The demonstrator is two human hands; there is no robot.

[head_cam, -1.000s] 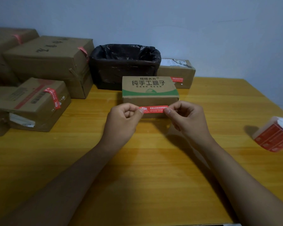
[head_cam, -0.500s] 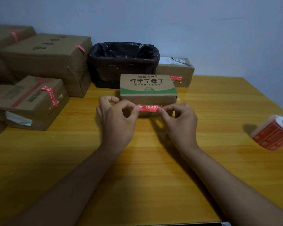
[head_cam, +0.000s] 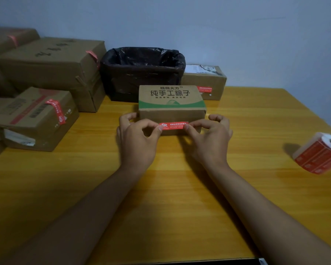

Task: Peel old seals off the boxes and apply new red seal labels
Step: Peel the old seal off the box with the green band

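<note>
A small cardboard box (head_cam: 171, 101) with green print stands mid-table. Stretched flat in front of its near face is a red seal label (head_cam: 173, 125). My left hand (head_cam: 137, 139) pinches the label's left end between thumb and forefinger, and my right hand (head_cam: 211, 137) pinches its right end. Whether the label touches the box face I cannot tell. A roll of red seal labels (head_cam: 320, 153) lies on its side at the table's right edge.
A bin lined with a black bag (head_cam: 142, 71) stands behind the box. A sealed carton (head_cam: 205, 81) sits to its right. Several larger cartons (head_cam: 46, 69) with red seals are stacked at the left. The wooden table (head_cam: 161, 197) reaches the wall.
Both hands moved the label forward, toward the box's near face. The fingers that were curled have spread a little at the box's sides.
</note>
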